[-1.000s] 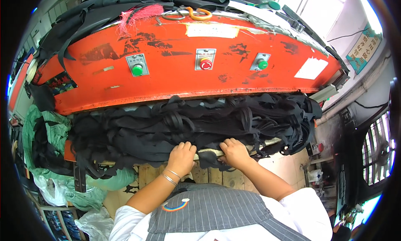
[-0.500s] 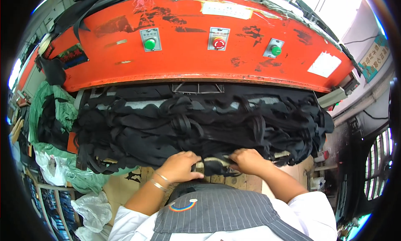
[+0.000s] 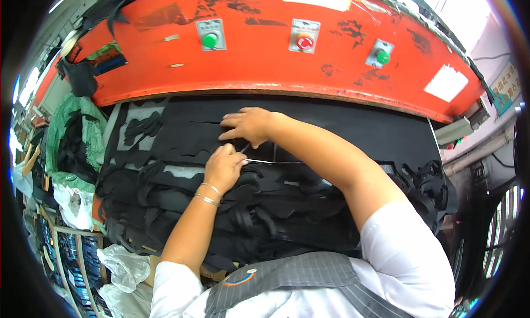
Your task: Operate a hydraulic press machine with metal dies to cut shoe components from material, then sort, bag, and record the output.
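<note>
Up top, a big orange machine (image 3: 276, 81), filling most of the view. Much nearer now than half a second ago. Three round buttons on its front: a green button (image 3: 210, 40), a red button (image 3: 305, 42) and a second green button (image 3: 382, 57).

Under the machine, a flat black sheet (image 3: 359, 136) with shapes already cut out of its left part. Closer to the body, a messy heap of black scraps (image 3: 265, 218), hanging over the near edge. Off to the left, a green bag (image 3: 66, 125), and lower down some white plastic bags (image 3: 124, 268).

Now the change. Half a second ago, both hands low at the near edge of the heap, close together, holding a pale thing. Now both reached far forward, over the heap and onto the black sheet, so the work has moved from the scraps up to the sheet under the machine.

Right hand (image 3: 248, 125) resting on the sheet, fingers stretched out and a little apart, pointing left, pressing down and not pinching anything. Left hand (image 3: 223, 166) just below it, almost touching, fingers curled and pressed together at the sheet's near edge. Hard to tell what sits between those fingers, maybe the end of a thin pale strip (image 3: 273, 162) running off to the right. Two thin bracelets (image 3: 207, 192) on the left wrist.
</note>
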